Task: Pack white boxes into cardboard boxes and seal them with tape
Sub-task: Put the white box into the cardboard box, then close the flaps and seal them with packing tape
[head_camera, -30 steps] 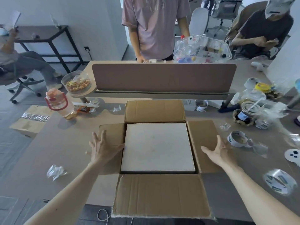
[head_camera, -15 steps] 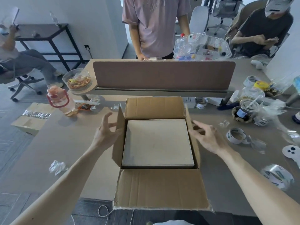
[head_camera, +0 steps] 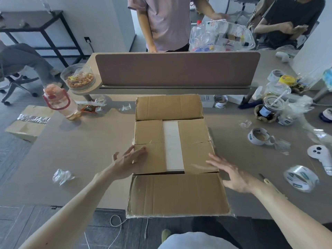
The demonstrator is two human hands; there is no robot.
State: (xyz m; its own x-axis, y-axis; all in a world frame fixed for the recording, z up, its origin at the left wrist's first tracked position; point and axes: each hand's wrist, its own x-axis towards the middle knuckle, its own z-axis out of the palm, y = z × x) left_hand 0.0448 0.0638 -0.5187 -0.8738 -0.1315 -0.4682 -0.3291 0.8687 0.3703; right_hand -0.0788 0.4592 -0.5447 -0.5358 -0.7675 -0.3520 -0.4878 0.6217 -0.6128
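A brown cardboard box [head_camera: 195, 133] stands on the table in front of me. Its two side flaps lie folded inward, leaving a narrow strip of the white box [head_camera: 172, 146] showing between them. The far flap stands up and the near flap hangs out toward me. My left hand [head_camera: 128, 159] rests with straight fingers on the left flap's near corner. My right hand [head_camera: 231, 172] lies flat with spread fingers on the right flap's near corner. A clear tape roll [head_camera: 301, 177] sits at the right, a white-cored roll [head_camera: 258, 136] beyond it.
A pink water bottle [head_camera: 60, 105] and a snack bowl [head_camera: 78, 79] stand at the left. A brown desk divider [head_camera: 177, 69] crosses behind the box. Jars and plastic wrap clutter the right side. Crumpled plastic [head_camera: 62, 176] lies at my left. People stand and sit beyond the table.
Both side flaps went from flat out, to upright, to folded down over the white box. My hands followed them inward and now lie on top of them.
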